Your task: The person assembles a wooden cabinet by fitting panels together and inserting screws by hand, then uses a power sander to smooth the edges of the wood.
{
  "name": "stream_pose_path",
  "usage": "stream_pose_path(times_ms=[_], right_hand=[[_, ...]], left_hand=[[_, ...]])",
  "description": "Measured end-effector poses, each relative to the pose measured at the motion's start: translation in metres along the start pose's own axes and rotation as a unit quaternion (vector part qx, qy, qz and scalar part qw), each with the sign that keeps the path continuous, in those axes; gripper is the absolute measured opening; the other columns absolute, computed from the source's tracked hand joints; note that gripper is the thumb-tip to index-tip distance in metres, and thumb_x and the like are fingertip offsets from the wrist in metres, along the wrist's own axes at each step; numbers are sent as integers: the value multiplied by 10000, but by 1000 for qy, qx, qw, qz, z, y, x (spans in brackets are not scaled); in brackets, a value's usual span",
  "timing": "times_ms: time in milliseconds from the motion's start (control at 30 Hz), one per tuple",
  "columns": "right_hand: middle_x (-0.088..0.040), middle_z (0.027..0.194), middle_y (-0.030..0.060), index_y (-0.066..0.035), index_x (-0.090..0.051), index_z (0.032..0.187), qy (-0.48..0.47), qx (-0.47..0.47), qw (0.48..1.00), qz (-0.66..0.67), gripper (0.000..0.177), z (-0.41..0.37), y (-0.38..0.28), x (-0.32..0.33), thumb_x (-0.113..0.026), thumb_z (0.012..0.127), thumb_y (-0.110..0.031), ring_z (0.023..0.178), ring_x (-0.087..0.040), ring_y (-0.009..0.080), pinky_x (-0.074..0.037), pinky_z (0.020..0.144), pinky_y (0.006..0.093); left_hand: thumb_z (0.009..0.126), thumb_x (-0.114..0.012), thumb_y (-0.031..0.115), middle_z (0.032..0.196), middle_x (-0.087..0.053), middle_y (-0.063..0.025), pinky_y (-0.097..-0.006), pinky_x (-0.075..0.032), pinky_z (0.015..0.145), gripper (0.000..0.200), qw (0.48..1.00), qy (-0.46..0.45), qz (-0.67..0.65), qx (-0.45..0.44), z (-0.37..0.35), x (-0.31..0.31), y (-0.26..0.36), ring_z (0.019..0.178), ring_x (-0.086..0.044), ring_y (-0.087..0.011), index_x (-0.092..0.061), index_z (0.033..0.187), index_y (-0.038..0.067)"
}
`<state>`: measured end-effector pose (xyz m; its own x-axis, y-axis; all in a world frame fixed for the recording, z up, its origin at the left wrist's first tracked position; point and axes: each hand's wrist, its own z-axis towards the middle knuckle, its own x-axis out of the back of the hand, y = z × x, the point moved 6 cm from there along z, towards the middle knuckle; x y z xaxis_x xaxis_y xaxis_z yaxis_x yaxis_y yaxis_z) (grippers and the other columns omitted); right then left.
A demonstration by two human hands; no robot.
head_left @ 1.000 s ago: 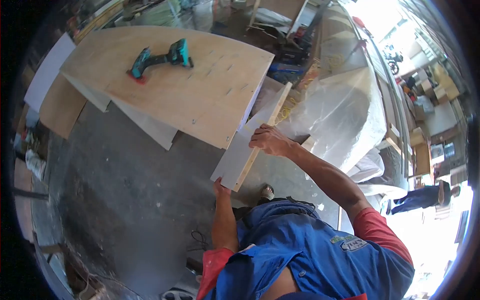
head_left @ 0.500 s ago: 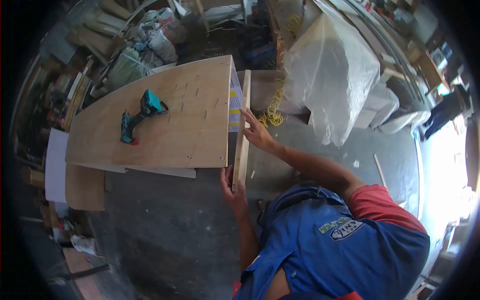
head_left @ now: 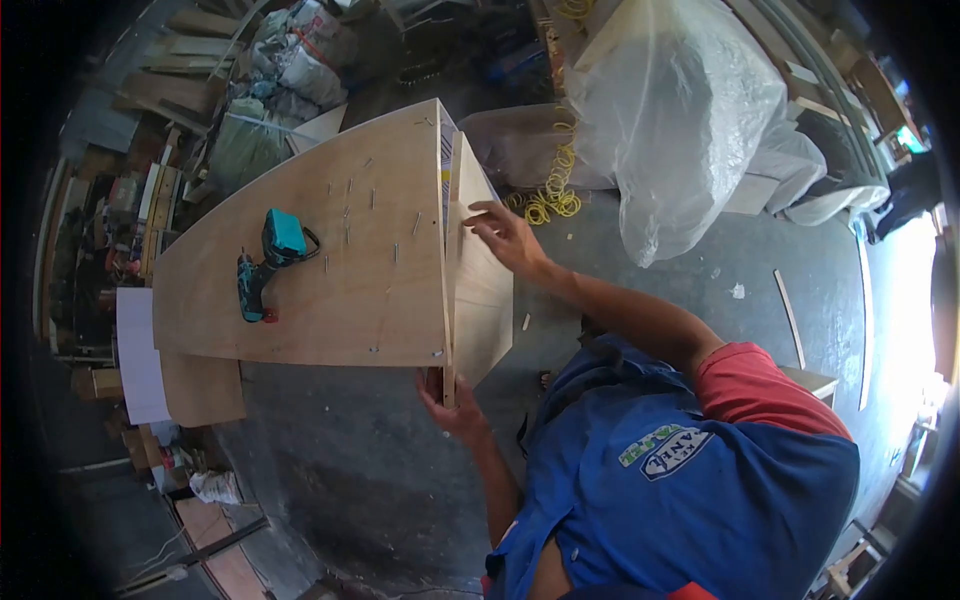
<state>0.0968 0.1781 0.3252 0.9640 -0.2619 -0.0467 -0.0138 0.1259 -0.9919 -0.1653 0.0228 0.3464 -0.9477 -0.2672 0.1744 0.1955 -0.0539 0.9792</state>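
Note:
A curved plywood box [head_left: 300, 320] has its broad panel facing up, with a teal and black cordless drill [head_left: 285, 240] and several loose screws on it. Along the box's right end stands a wooden panel [head_left: 485, 310] with a narrow batten [head_left: 452, 290] at its near edge. My left hand [head_left: 452, 405] grips the batten's lower end, with thumb and fingers on either side. Higher up, my right hand [head_left: 508, 240] reaches over the panel, its fingers apart and the tips near the batten. A patterned surface shows in the narrow gap at the box's upper right corner.
Plastic-wrapped items [head_left: 690, 110] stand at the upper right, beside a coiled yellow hose [head_left: 552, 195]. Filled bags [head_left: 310, 65] and stacked boards are at the upper left. A thin wood strip [head_left: 788, 318] lies on the floor at right.
The batten has shifted left against the box's end, and the panel's broad face has come into view. Both hands have moved with it. The camera view has shifted too.

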Motion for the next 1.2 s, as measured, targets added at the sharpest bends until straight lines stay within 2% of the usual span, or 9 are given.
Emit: stream_pose_path(times_ms=[200,400,467,533,667,733,867,967,1200], right_hand=[[-630,1261,182,-44,-565,1305,87,-17,995,-35,409,105,74,37,-597,984,-295,1092,-643,286,-508,905,389],[-672,1005,182,63,-634,1103,70,-124,976,165,558,158,95,19,-378,1072,-432,940,-597,257,-462,858,370],[-666,961,193,73,-637,1037,110,-162,960,201,538,166,117,1,-396,1037,-407,900,-588,273,-459,848,380],[-653,875,216,95,-643,905,217,-217,916,259,503,170,141,-5,-431,967,-358,820,-571,304,-453,829,399],[-651,886,227,99,-637,911,186,-200,928,252,474,179,96,9,-430,904,-328,821,-565,342,-444,832,431],[-643,916,210,84,-636,962,212,-267,905,255,477,187,102,12,-463,893,-356,870,-568,291,-450,837,417],[-636,837,266,108,-628,853,195,-216,932,217,519,205,84,15,-404,915,-356,793,-550,372,-435,836,455],[-627,806,283,118,-619,826,236,-239,906,256,529,224,146,3,-392,919,-352,772,-536,392,-433,829,462],[-624,791,235,80,-621,787,228,-205,936,172,499,230,107,9,-392,953,-330,771,-538,349,-441,802,446]], left_hand=[[874,-675,80,1379,-556,-223,-413,-426,1062,753,989,126,53,48,-20,-3,4,1292,-528,-296,-286,1499,-76],[932,-585,328,1411,-533,-229,-444,-300,1162,740,984,144,83,70,-30,-10,-1,1366,-462,-304,-322,1490,-81],[933,-534,450,1262,-611,-179,-431,-345,1102,600,932,264,-241,56,-35,-3,-12,1212,-562,-290,-562,1270,-46],[926,-545,452,1129,-618,-134,-413,-380,1026,490,896,360,-249,76,-44,25,-50,1100,-580,-265,-591,1104,-2],[921,-550,435,816,-548,-31,-368,-423,830,348,826,496,-252,88,-47,-1,-35,834,-559,-189,-535,807,107],[921,-548,420,816,-552,-33,-365,-427,819,334,825,508,-236,75,-49,-12,-35,832,-563,-182,-545,820,102],[932,-523,382,897,-595,-49,-370,-438,844,307,876,438,-196,44,-44,0,-61,871,-589,-183,-582,877,86],[948,-486,375,997,-633,-72,-382,-447,899,335,849,478,-213,76,-11,-39,-10,950,-612,-198,-616,949,65],[969,-428,382,1164,-635,-126,-421,-386,1048,436,868,439,-218,78,-12,-33,-33,1120,-592,-233,-626,1120,25]])
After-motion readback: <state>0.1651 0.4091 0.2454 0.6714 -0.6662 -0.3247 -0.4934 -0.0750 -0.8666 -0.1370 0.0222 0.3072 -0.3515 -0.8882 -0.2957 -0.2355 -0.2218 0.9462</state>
